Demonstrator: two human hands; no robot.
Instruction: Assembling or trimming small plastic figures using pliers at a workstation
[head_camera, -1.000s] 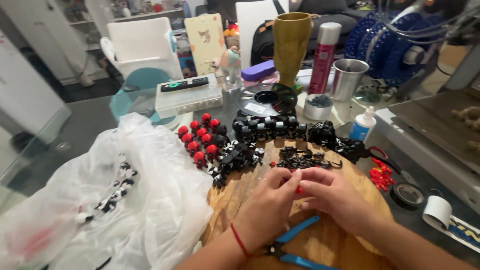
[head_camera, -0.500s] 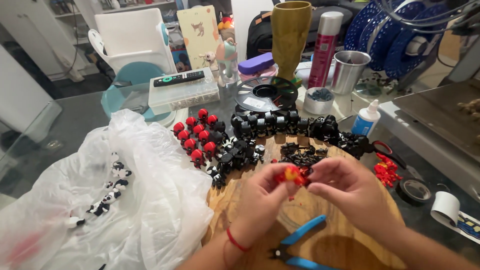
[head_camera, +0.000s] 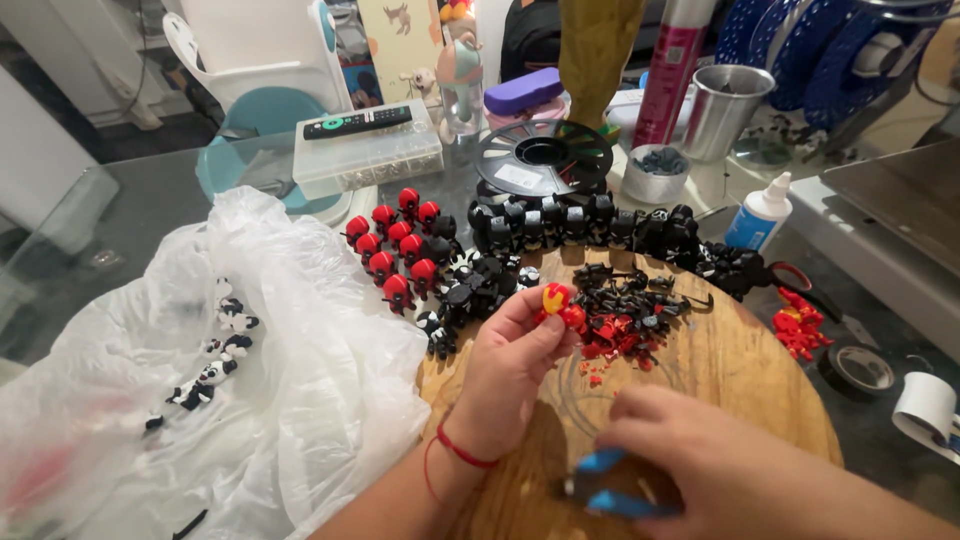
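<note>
the round wooden board (head_camera: 740, 370) on the counter spreads under both hands. the right hand (head_camera: 690, 450) lies over the blue-handled pliers (head_camera: 612, 490), fingers curled onto them. up in the left hand (head_camera: 510, 365), fingers pinch a tiny red-and-yellow figure (head_camera: 558, 303) at their tips: it looks light, stiff plastic, slick, with thin parts that could snap. best gripped by the round head.

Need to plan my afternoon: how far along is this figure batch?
Done, it seems: rows of red figures and black figures stand finished. In hand: the left hand holds a red-and-yellow figure; the right hand is on blue-handled pliers. Left: the loose pile of parts.
</note>
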